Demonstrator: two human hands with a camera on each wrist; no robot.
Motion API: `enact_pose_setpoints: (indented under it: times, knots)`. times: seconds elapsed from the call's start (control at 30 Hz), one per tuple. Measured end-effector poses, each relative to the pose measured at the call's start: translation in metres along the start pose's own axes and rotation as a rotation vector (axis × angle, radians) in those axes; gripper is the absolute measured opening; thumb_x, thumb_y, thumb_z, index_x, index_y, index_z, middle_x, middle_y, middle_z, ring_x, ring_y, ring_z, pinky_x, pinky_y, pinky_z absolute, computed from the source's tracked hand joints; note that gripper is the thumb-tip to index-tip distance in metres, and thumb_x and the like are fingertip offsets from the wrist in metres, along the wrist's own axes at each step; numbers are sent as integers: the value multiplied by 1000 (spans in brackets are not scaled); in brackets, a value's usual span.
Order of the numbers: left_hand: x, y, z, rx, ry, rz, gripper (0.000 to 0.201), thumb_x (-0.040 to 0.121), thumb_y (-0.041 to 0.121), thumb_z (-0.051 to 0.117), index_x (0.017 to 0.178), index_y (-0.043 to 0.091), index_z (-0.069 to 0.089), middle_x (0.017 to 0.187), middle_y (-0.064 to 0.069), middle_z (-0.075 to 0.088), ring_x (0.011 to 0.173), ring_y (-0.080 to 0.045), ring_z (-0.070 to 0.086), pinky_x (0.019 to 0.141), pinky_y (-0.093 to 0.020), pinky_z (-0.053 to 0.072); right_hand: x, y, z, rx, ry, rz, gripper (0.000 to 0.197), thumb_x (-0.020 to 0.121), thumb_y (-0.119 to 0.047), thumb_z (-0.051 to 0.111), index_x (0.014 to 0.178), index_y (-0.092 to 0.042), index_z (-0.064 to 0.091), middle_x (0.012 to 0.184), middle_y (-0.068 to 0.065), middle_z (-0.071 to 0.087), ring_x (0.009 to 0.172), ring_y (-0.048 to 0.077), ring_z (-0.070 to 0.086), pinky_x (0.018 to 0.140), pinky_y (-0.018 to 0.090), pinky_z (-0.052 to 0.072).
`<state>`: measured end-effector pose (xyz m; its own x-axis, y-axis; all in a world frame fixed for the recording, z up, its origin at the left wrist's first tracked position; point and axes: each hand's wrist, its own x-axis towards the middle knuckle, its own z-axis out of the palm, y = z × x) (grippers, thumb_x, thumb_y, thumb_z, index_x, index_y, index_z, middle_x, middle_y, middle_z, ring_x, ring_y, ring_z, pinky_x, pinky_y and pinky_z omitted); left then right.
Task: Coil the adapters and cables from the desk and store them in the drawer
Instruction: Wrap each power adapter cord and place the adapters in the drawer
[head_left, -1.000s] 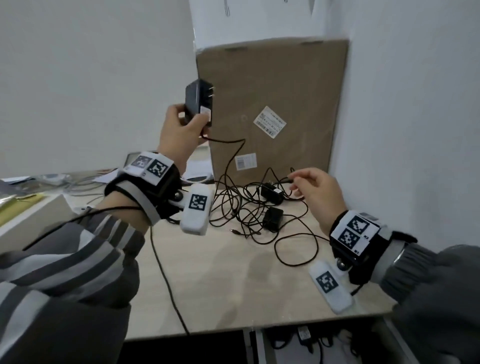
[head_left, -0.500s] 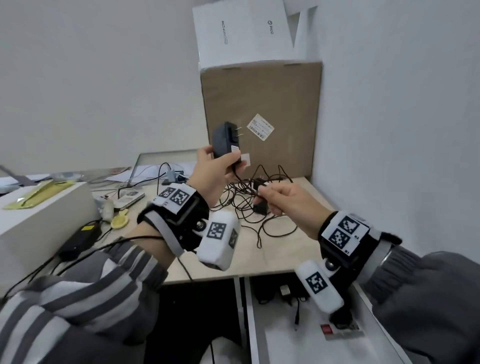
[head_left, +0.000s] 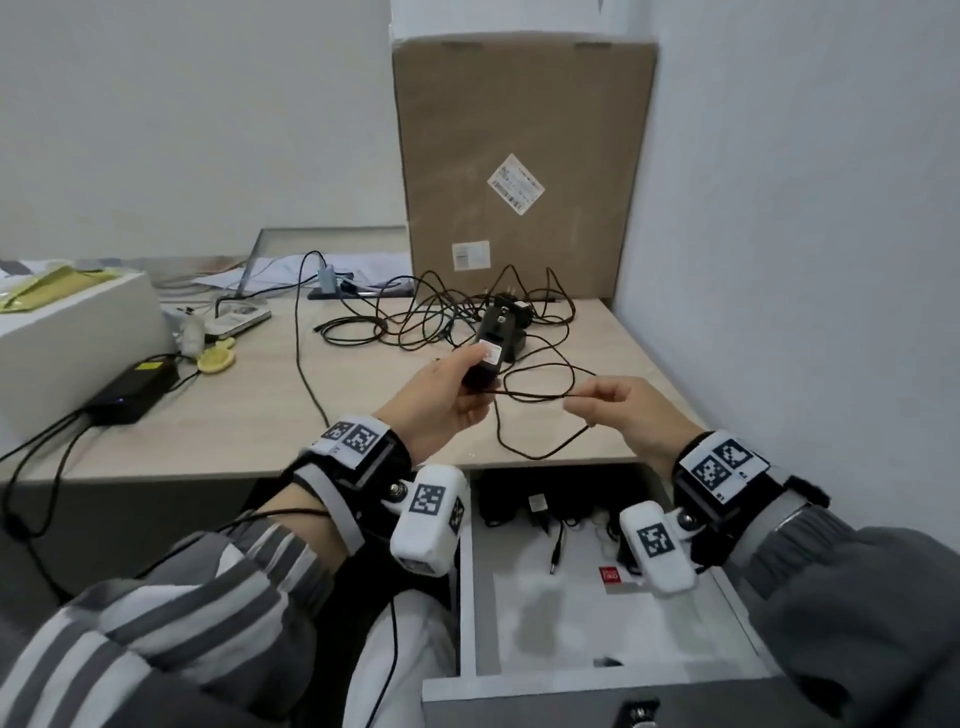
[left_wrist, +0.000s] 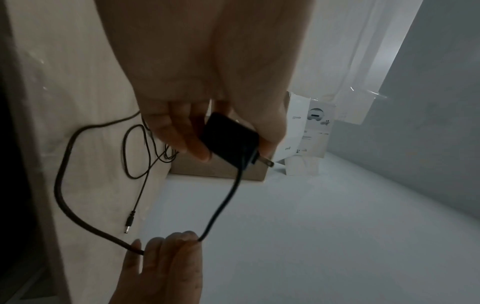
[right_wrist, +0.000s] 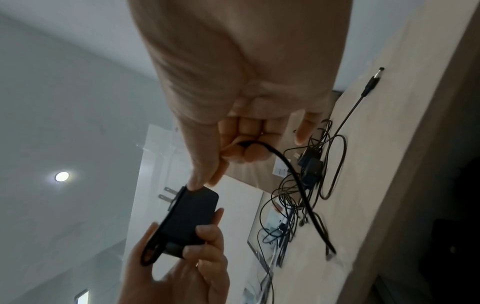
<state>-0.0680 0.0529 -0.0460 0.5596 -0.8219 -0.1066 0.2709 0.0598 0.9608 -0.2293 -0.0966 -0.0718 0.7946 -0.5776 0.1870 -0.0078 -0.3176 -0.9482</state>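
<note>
Black adapter (head_left: 488, 353) gripped in the left hand (head_left: 441, 400); right hand (head_left: 631, 415) pinches its 1 cable (head_left: 535, 397). 2 more adapters (head_left: 511, 319) sit tangled at 12 o'clock on the surface (head_left: 260, 415).

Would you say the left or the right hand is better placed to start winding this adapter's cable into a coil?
Right. The right hand already pinches the cable beside the adapter, which the left hand grips and can likely steady while the right winds.
</note>
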Motion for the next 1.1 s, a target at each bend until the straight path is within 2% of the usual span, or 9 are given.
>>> enact_pose_setpoints:
  times: [0.1,0.27,0.53,0.67,0.8,0.87,0.97,1.03,1.1]
  knots:
    - [20,2,18,-75,-51,6,28,99,34,45,91,11,59,76,-5,61,61,-11,53,64,-23,48,20,5,-9,107,106,-17,11,80,-15,73,70,-18,68,60,-12,56,58,2,46,67,17,39]
    - [63,-2,31,-230,67,17,31,99,36,46,109,8,55,76,-5,68,63,-10,62,65,-20,51,54,-1,-25,375,256,-67,12,85,-12,67,75,-17,65,57,-11,50,57,8,34,64,19,37]
    - [99,-17,50,-369,187,81,26,93,36,56,105,14,61,80,-2,66,62,-8,59,61,-19,48,85,28,-46,355,239,35,9,86,-16,66,78,-15,64,47,-13,38,48,6,30,57,22,32]
    - [98,-41,56,-79,91,104,26,94,38,51,100,16,64,74,1,60,60,-8,49,58,-21,45,86,52,-49,281,142,205,11,78,-19,70,80,-11,63,44,-14,39,44,4,29,51,19,27]
    - [90,-61,52,91,-38,-23,20,94,31,51,84,17,61,68,0,56,61,-12,46,60,-24,40,81,63,-51,207,53,245,21,62,-27,76,74,-13,65,51,-10,45,47,4,32,51,18,31]
    - [88,-68,46,192,-128,-75,17,94,29,52,87,17,62,70,2,53,64,-12,45,60,-23,39,78,68,-50,167,-5,253,31,53,-32,82,73,-13,67,61,-5,55,52,5,40,58,20,34]
    - [83,-69,37,290,-257,-100,25,85,31,55,103,20,67,72,6,50,63,-7,44,59,-21,40,73,76,-48,157,-96,246,48,46,-34,91,82,-12,71,89,11,65,85,20,56,85,32,39]
    - [78,-65,30,332,-350,-120,43,77,31,53,116,16,64,76,3,48,64,-7,44,58,-19,40,69,74,-48,185,-126,217,35,53,-19,85,83,-10,68,84,8,68,83,17,61,87,29,42]
    - [71,-60,23,393,-436,-135,46,73,28,59,117,14,63,81,-2,52,68,-9,46,59,-18,41,66,69,-50,209,-128,182,26,58,-9,73,82,-11,63,69,-1,65,68,10,60,78,24,45]
